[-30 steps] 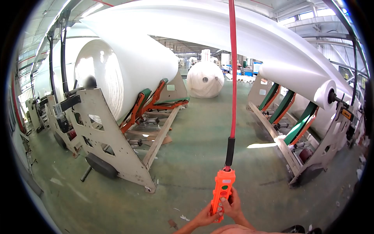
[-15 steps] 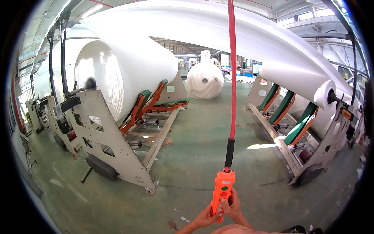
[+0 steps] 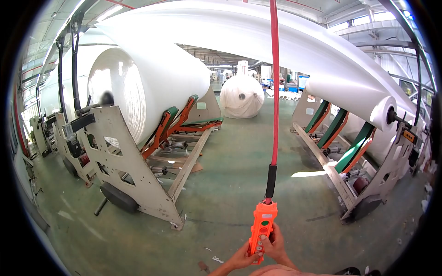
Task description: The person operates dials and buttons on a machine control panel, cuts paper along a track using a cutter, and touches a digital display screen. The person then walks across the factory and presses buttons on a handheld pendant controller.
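Note:
An orange pendant control (image 3: 264,218) with a green button, a red one and several paler ones hangs upright at the lower middle. My left hand (image 3: 243,256) grips its lower left side, with a thumb or finger by the bottom buttons. Around the right edge my right hand (image 3: 275,244) is closed, its thumb resting over the buttons below the red one. A red cable (image 3: 275,92) with a black sleeve (image 3: 271,181) runs straight up from the control. Some of my fingers are hidden behind the housing.
A huge white roll (image 3: 175,73) sits in a beige frame (image 3: 133,170) at left. On the right, a smaller white roll (image 3: 350,92) rests in another frame (image 3: 384,179). White sheet material (image 3: 221,23) spans overhead. A wrapped roll (image 3: 241,103) stands farther back on the green floor (image 3: 239,161).
The view has shifted very slightly. Both hands stay on the control, and no roll or frame has visibly moved.

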The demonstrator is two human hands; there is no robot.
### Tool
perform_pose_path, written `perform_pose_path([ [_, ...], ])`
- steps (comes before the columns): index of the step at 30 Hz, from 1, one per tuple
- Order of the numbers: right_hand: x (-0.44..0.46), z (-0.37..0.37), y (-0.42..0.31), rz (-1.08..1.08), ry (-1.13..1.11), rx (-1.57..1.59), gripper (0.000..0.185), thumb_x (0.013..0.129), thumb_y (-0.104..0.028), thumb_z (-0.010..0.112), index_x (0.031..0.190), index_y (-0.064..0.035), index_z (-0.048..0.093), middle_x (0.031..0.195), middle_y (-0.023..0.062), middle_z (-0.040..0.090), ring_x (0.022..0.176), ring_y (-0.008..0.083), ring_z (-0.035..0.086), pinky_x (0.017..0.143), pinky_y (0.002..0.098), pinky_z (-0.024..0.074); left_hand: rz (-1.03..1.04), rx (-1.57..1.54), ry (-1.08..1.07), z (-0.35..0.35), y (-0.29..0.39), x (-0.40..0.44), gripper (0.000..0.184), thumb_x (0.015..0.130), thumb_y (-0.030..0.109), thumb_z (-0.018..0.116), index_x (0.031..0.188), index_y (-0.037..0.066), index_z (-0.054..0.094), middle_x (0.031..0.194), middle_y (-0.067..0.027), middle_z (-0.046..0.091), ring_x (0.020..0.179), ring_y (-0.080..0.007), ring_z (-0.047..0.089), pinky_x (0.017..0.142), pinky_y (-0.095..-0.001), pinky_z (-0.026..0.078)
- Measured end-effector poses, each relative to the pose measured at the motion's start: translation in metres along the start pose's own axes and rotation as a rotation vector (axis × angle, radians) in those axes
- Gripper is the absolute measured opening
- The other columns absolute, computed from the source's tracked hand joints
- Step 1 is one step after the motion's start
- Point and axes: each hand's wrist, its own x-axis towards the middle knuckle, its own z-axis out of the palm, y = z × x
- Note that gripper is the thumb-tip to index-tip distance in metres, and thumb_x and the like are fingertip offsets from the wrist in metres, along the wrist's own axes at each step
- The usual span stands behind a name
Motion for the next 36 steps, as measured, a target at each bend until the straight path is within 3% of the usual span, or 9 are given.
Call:
perform_pose_path([
  [4,0.0,0.003,-0.005,-0.026,0.011,-0.023,0.052,0.096,-0.007,0.057,0.141,0.0027,0.034,0.123,0.0151,0.06,0.109,0.0188,0.061,0.096,0.0346,0.049,0.034,-0.075,-0.074,-0.002,0.023,-0.003,0.058,0.096,0.013,0.065,0.144,0.004,0.033,0.117,-0.0026,0.055,0.105,-0.0103,0.054,0.09,-0.0311,0.05],
  [15,0.002,0.004,-0.005,-0.044,0.01,-0.025,0.051,0.095,-0.007,0.058,0.14,0.0028,0.035,0.123,0.0155,0.061,0.108,0.0191,0.061,0.096,0.0346,0.049,0.013,-0.001,-0.011,-0.001,-0.003,0.0,0.058,0.097,0.013,0.064,0.144,0.005,0.033,0.117,-0.0026,0.055,0.104,-0.0104,0.054,0.089,-0.0311,0.05],
  [25,0.002,0.0,0.003,-0.038,0.004,-0.026,0.055,0.096,-0.01,0.059,0.142,0.0024,0.033,0.125,0.0164,0.06,0.11,0.0197,0.061,0.096,0.0354,0.0491,-0.056,0.018,-0.032,0.007,0.05,-0.005,0.06,0.096,0.014,0.066,0.145,0.004,0.032,0.119,-0.0042,0.056,0.106,-0.0114,0.056,0.091,-0.0323,0.05],
  [36,0.001,0.001,0.004,-0.063,0.013,-0.032,0.055,0.096,-0.01,0.059,0.142,0.0028,0.033,0.124,0.0172,0.061,0.108,0.0198,0.062,0.096,0.0354,0.0496,-0.018,-0.02,-0.05,0.004,0.04,-0.006,0.057,0.096,0.013,0.065,0.143,0.004,0.034,0.117,-0.0036,0.057,0.104,-0.0114,0.058,0.089,-0.0321,0.051],
])
